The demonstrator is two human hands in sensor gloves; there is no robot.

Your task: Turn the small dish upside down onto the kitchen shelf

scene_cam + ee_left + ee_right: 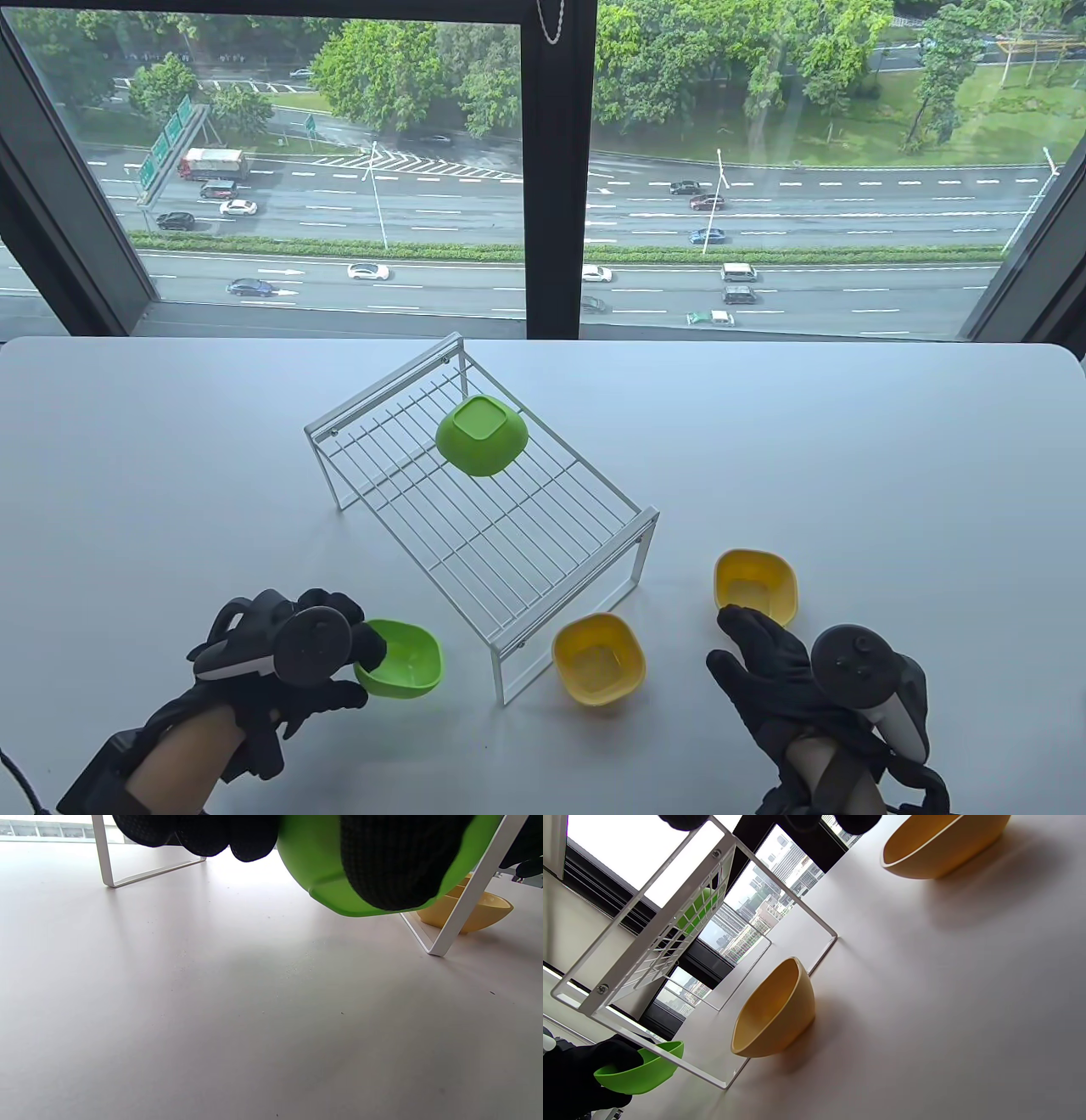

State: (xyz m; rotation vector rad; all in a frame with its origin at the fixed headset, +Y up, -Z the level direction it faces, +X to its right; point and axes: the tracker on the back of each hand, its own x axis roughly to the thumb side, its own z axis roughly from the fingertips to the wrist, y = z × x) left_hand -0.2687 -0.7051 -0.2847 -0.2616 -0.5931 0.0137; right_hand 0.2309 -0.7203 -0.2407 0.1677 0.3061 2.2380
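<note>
A white wire kitchen shelf (pixel 501 518) stands mid-table with one green dish (pixel 481 435) upside down on its far end. My left hand (pixel 344 658) grips a second green dish (pixel 405 660), right way up, at the shelf's near left; in the left wrist view the dish (pixel 322 874) hangs just above the table between my fingers (pixel 394 861). It also shows in the right wrist view (pixel 642 1073). My right hand (pixel 751 645) is open and empty, fingers spread, just short of a yellow dish (pixel 755 584). Another yellow dish (pixel 598 658) sits beside the shelf's near leg.
The white table (pixel 891 475) runs to a window at the back. The shelf's leg frame (pixel 462 899) stands close to the held dish, with a yellow dish (pixel 488 910) behind it. Both yellow dishes show in the right wrist view (pixel 774 1012) (pixel 937 844).
</note>
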